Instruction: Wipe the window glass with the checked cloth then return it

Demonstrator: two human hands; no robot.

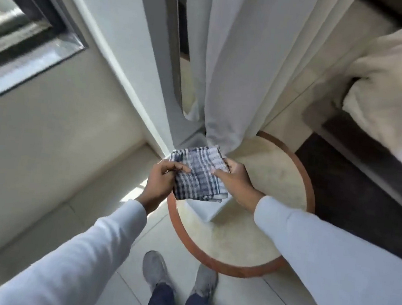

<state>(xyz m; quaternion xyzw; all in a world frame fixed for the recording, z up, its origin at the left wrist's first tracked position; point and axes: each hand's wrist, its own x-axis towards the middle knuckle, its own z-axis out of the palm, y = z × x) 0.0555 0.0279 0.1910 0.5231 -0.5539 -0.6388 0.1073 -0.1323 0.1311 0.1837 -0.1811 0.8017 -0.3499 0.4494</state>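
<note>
Cloth point(199, 173), blue-and-white checked and folded, hangs between both hands above the far edge of a round table point(235, 240). Left hand point(162, 181) sits at the cloth's 9 o'clock, thumb and fingers pinching its left edge. Right hand point(235, 180) sits at its 3 o'clock, fingers closed on the right edge. Curtain point(241, 69) hangs at 12 o'clock from the cloth, its hem just behind. Window point(21, 34) lies at 10 o'clock, well apart. Shoes point(177, 271) stand at 6 o'clock on the floor.
</note>
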